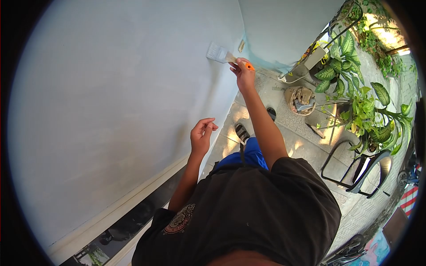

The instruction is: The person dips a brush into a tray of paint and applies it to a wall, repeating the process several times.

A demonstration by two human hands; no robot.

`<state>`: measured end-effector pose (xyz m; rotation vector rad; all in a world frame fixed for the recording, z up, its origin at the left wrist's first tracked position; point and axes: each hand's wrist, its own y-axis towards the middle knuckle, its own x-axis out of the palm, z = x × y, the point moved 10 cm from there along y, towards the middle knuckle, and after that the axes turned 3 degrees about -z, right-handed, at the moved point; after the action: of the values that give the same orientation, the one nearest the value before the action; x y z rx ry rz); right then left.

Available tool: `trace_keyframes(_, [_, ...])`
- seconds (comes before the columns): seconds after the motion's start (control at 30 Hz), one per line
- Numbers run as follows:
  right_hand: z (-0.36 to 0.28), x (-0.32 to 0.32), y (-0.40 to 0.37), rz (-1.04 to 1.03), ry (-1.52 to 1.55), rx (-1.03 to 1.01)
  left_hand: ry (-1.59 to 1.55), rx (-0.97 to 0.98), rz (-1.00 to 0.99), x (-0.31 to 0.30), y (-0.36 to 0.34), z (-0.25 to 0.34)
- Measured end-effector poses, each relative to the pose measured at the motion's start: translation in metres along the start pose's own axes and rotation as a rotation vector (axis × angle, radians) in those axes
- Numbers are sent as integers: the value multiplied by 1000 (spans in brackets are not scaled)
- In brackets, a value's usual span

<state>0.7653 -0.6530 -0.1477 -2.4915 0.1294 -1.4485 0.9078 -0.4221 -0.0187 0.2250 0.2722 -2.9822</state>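
My right hand (245, 76) is closed around the handle of a paintbrush (216, 52), which has an orange end and pale bristles smeared with whitish paint. The bristles lie against the pale grey-white wall (120, 88), near its corner with a second wall. Lower down, my left hand (203, 136) hovers close to the wall with its fingers loosely bent and apart, holding nothing.
A bluish-grey wall (284, 26) meets the painted one at the corner. On the paved floor stands a bag (301, 100) of scraps, with potted plants (339, 66) and a black-framed chair (361, 173) at right. A window (120, 232) runs along the lower left.
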Motion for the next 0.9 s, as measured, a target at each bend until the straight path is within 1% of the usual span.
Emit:
trace_keyframes(0.03, [14, -16, 2, 1, 1, 1, -4, 0, 8, -1, -1, -1])
trace_keyframes(0.1, [40, -59, 5, 175, -106, 27, -6, 4, 21, -3, 0, -1])
trace_keyframes(0.13, [40, -70, 2, 229, -174, -8, -8, 3, 22, -3, 0, -2])
trace_keyframes(0.17, [51, -81, 4, 227, -172, -5, -9, 3, 21, -4, -1, -2])
trace_keyframes(0.2, [58, -99, 3, 297, -252, -19, -7, 1, 19, -3, -1, -3])
trace_keyframes(0.23, [55, -107, 1, 365, -332, -37, -1, -1, 12, -1, 0, -3])
trace_keyframes(0.27, [55, -110, 2, 366, -331, -40, 7, -3, 5, 0, 1, -2])
trace_keyframes(0.33, [54, -116, -1, 437, -331, -71, 12, -3, 7, 1, 0, 3])
trace_keyframes(0.37, [46, -101, -5, 434, -330, -72, 14, -6, 9, 1, 0, 5])
trace_keyframes(0.43, [30, -52, -12, 282, -330, -54, 11, -5, -2, 3, 1, 3])
trace_keyframes(0.47, [16, -21, -19, 214, -382, -68, 11, -3, -12, 4, 1, 2])
trace_keyframes(0.5, [1, -1, -27, 218, -384, -70, 8, -4, -15, 4, 2, 1])
trace_keyframes(0.57, [-31, 44, -36, 121, -282, -113, 8, 24, -19, 5, 3, 4])
trace_keyframes(0.6, [-44, 57, -39, 119, -283, -112, 7, 25, -17, 4, 4, 5])
trace_keyframes(0.67, [-74, 86, -45, -22, -155, -216, 6, 39, -8, 3, 4, 6])
trace_keyframes(0.7, [-78, 91, -45, -20, -157, -213, 5, 35, -8, 2, 5, 5])
trace_keyframes(0.77, [-72, 114, -36, -198, 20, -152, 18, 26, -7, 1, 4, 4])
trace_keyframes(0.8, [-62, 112, -30, -204, 76, -101, 21, 23, -7, 0, 4, 4])
trace_keyframes(0.83, [-50, 102, -20, -202, 80, -99, 20, 20, 0, 0, 4, 5])
trace_keyframes(0.9, [-4, 51, 3, -74, 123, 15, 21, 16, 8, -2, 2, 4])
